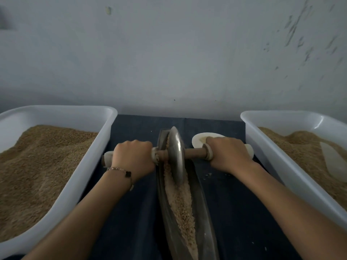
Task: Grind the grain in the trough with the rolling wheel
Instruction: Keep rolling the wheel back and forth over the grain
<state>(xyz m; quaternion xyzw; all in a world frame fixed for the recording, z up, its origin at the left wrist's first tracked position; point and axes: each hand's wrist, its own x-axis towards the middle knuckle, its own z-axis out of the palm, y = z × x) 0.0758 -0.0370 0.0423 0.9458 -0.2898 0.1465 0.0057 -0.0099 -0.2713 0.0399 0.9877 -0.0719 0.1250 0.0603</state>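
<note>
I see my left hand (133, 158) and right hand (228, 153) with fingers curled tight around the axle (195, 152), either side of the rolling wheel (176, 156) standing in the trough (204, 218).

Both hands (187, 156) on wheel (176, 155) handles

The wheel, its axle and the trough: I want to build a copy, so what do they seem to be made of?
Wheel: looks like metal, dull grey with a soft sheen on its face.
Axle: probably wood, matte brown, with paler ends that the left hand and right hand grip.
Trough: dark grey with a faint gloss, likely metal, perhaps iron.
</note>
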